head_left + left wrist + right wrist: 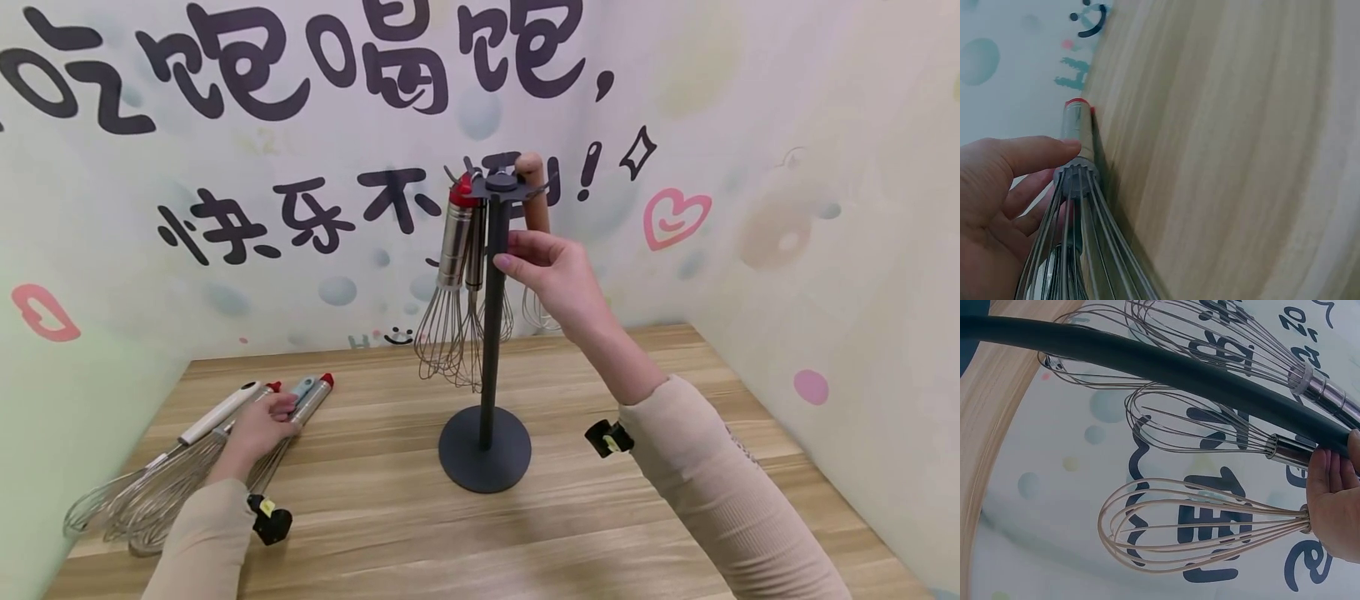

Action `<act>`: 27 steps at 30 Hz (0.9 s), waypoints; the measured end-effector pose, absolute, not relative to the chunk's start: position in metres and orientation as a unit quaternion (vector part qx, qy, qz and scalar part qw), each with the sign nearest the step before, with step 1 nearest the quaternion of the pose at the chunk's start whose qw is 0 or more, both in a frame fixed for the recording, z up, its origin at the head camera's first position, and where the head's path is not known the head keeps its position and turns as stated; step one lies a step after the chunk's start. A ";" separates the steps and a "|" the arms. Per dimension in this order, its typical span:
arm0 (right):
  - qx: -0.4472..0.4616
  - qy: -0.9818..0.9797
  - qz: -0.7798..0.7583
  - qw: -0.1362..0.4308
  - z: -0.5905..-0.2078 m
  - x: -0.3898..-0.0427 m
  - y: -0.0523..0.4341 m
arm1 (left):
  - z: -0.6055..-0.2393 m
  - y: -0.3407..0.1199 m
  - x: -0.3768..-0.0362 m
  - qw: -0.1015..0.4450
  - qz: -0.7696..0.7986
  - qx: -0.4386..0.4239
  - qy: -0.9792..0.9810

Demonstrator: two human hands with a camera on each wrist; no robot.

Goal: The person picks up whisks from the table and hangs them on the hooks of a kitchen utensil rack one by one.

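Note:
A dark stand [492, 333] with a round base rises mid-table, its pole [1147, 362] crossing the right wrist view. Two steel-handled whisks [455, 250] hang from its top hooks. My right hand [536, 262] grips a wooden-handled whisk [532, 187] just right of the pole, fingertips against the pole. That whisk's handle top stands above the hook plate, and its pale wires [1197, 525] spread from my right hand [1335, 506]. At the left my left hand [262, 421] holds a red-capped steel whisk [1077, 125] lying on the table, thumb on the handle where the wires begin.
Several more whisks lie in a loose pile at the table's left, among them a white-handled whisk [217, 412] and a blue-tipped whisk [303, 386]. Printed walls close in the wooden table [675, 467] at the back and on both sides.

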State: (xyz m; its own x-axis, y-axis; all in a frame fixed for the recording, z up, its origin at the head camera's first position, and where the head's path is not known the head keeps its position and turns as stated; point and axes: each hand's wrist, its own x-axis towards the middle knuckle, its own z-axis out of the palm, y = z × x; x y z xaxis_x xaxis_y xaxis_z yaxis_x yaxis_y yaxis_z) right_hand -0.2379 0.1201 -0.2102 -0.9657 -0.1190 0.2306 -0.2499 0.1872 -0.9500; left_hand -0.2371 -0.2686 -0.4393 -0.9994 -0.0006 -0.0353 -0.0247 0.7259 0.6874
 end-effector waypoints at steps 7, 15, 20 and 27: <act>0.141 -0.762 0.630 0.052 -0.212 -0.240 0.122 | -0.440 -0.265 -0.237 0.001 0.330 -0.005 0.944; 0.157 -0.773 0.613 0.049 -0.214 -0.240 0.122 | -0.443 -0.265 -0.237 0.000 0.321 -0.012 0.947; 0.158 -0.781 0.601 0.061 -0.215 -0.241 0.120 | -0.443 -0.264 -0.237 -0.002 0.317 -0.026 0.948; 0.151 -0.785 0.595 0.083 -0.217 -0.240 0.118 | -0.440 -0.263 -0.237 0.001 0.320 -0.043 0.947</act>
State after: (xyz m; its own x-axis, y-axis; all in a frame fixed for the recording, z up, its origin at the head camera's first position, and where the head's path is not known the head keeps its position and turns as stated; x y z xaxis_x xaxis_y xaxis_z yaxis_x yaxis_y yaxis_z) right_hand -0.2400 0.1179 -0.2172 -0.9406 -0.1387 0.3098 -0.3358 0.2464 -0.9091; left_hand -0.2373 -0.2633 -0.4397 -0.9964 -0.0802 -0.0285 -0.0810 0.7919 0.6052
